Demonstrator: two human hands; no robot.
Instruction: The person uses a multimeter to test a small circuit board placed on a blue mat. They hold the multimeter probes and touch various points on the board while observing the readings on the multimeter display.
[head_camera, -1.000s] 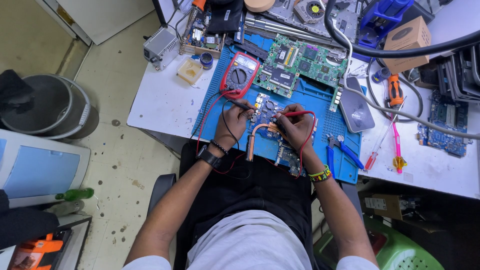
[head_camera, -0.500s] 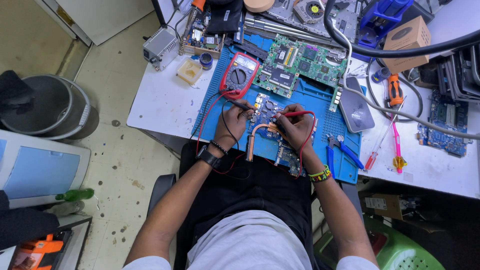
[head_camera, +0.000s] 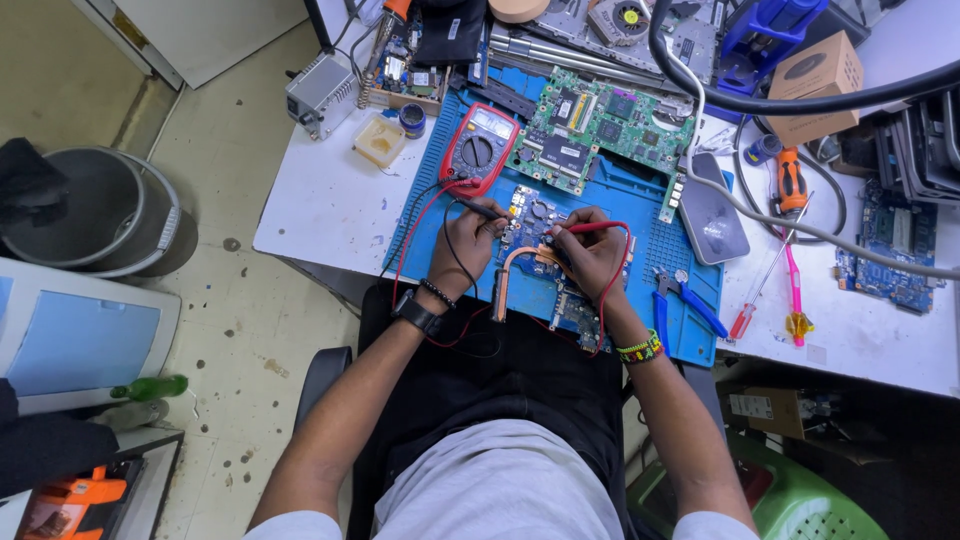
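Circuit board (head_camera: 545, 265) with a copper heat pipe lies on the blue mat (head_camera: 620, 200) at the near edge of the tabletop (head_camera: 320, 200), just in front of the person's lap. The left hand (head_camera: 470, 240) pinches a black probe (head_camera: 480, 210) against the board's left end; the right hand (head_camera: 590, 250) pinches a red probe (head_camera: 590, 228) with its tip down near the board's middle. Red and black leads loop from both probes back to a red multimeter (head_camera: 480, 150) lying on the mat just beyond the left hand.

A larger green board (head_camera: 600, 130) lies on the far part of the mat, beside the multimeter. To the right, a grey flat device (head_camera: 712, 210) overlaps the mat's right edge, and blue-handled pliers (head_camera: 685, 300) lie at the mat's near right corner. Farther right on the white tabletop are a red screwdriver (head_camera: 755, 295), a pink tool (head_camera: 793, 290) and an orange-handled tool (head_camera: 792, 180). A cardboard box (head_camera: 815, 85) stands at the back.

The left part of the tabletop is mostly bare white, with a small yellowish tray (head_camera: 380, 140) and a grey metal box (head_camera: 322, 95) near its far corner. Left of the tabletop is stained floor (head_camera: 250, 330), with a grey bin (head_camera: 100, 210) and a green bottle (head_camera: 150, 387).
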